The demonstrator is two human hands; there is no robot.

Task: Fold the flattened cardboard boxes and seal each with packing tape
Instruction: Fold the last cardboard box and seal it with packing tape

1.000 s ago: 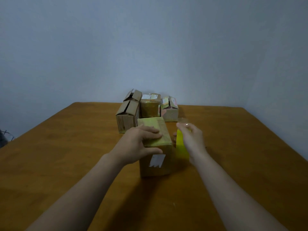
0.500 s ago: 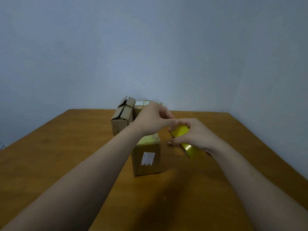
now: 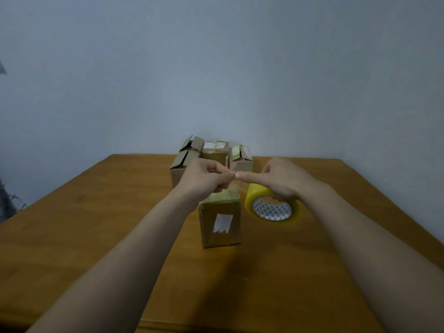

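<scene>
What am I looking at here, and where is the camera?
No machine here: a person works bare-handed, and the one camera sits on their head, looking forward and down. On the wooden table, a closed cardboard box stands nearest, with a cluster of other boxes behind it. The right hand grips a roll of yellowish packing tape beside that box. The left hand has its fingers pinched together beside the right forefinger, perhaps on the tape's loose end; that is too faint to tell.
</scene>
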